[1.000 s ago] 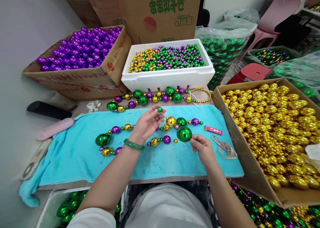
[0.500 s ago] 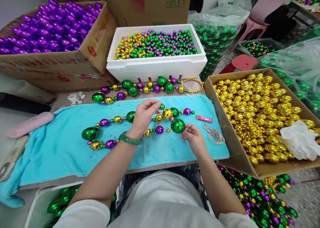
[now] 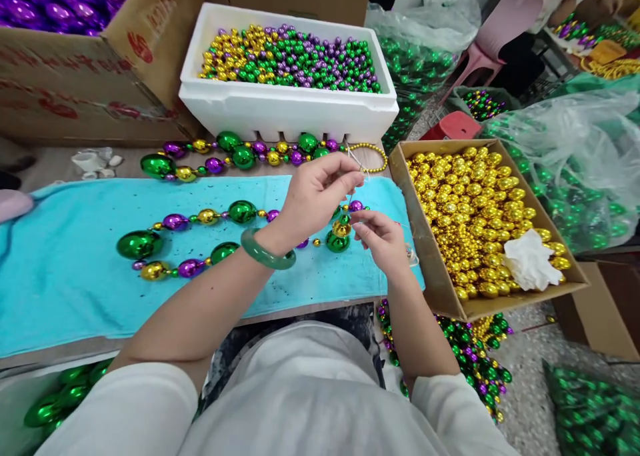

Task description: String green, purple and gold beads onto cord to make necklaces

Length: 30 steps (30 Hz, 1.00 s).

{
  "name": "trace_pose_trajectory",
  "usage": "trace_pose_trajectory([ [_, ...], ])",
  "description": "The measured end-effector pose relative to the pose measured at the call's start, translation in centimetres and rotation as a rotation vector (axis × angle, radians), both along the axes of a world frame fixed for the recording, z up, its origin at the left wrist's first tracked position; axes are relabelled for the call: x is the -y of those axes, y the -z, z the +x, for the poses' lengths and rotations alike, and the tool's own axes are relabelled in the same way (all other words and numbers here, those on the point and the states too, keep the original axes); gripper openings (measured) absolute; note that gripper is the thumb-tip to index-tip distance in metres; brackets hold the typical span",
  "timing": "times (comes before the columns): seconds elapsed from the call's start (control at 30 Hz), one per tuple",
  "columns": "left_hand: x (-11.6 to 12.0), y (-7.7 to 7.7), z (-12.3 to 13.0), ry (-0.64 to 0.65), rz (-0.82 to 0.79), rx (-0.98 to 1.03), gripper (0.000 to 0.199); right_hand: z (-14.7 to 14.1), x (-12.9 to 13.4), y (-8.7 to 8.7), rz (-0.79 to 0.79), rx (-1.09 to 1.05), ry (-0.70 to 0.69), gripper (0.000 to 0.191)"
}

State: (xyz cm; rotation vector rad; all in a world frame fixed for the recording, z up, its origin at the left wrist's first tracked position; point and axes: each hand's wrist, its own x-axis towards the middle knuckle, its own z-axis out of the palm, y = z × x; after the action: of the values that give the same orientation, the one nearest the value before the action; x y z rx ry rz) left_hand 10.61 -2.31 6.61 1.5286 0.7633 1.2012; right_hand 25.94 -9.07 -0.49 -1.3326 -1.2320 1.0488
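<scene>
Beyond left fingers (image 3: 359,177) tight on string (image 3: 352,193) and right fingers (image 3: 353,221), grip unclear, white foam box (image 3: 285,113) of mixed beads (image 3: 295,59).

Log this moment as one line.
left hand: pinching thin cord | right hand: fingertips beside shiny gold bead | large shiny green bead: against gold bead | turquoise cloth: under multicoloured bead strand
</scene>
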Motion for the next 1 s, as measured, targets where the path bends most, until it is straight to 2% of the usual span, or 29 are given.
trace_pose_trajectory([
  [0.1,0.3,-1.1,-0.2,-0.007,0.094,-0.006,0.012,-0.3,-0.3,-0.4,0.105,0.066,0.059,0.016],
  [0.2,0.6,-1.9,-0.4,-0.033,0.175,-0.026,0.015,-0.5,-0.5,-1.1,0.166,0.102,-0.024,0.011],
  [0.33,0.8,-2.5,-0.7,-0.115,0.224,-0.074,0.027,-1.1,-0.5,-2.0,0.100,0.088,-0.144,0.012],
  [0.47,0.5,-2.6,-1.1,-0.156,0.199,-0.088,0.034,-1.3,-0.3,-2.1,0.063,0.101,-0.244,0.012],
  [0.57,-0.1,-2.4,-1.9,-0.137,0.156,-0.030,0.033,-1.2,-0.4,-2.4,0.083,0.081,-0.233,0.011],
  [0.63,-0.3,-1.7,-2.5,-0.087,0.125,-0.007,0.032,-1.2,-0.4,-2.8,0.113,0.020,-0.169,0.010],
  [0.7,-0.1,-0.3,-2.9,0.019,0.104,-0.034,0.035,-1.3,-0.4,-3.5,0.158,-0.072,-0.108,0.010],
  [0.83,2.0,3.7,-2.6,0.297,0.092,-0.226,0.049,-2.0,0.2,-5.6,0.238,-0.191,-0.065,0.009],
  [0.9,3.5,5.7,-2.4,0.291,0.141,-0.369,0.064,-2.2,0.6,-6.9,0.287,-0.203,-0.055,0.008],
  [1.0,5.7,8.2,-3.5,0.125,0.263,-0.674,0.077,-1.6,0.8,-8.9,0.440,-0.233,0.035,0.005],
])
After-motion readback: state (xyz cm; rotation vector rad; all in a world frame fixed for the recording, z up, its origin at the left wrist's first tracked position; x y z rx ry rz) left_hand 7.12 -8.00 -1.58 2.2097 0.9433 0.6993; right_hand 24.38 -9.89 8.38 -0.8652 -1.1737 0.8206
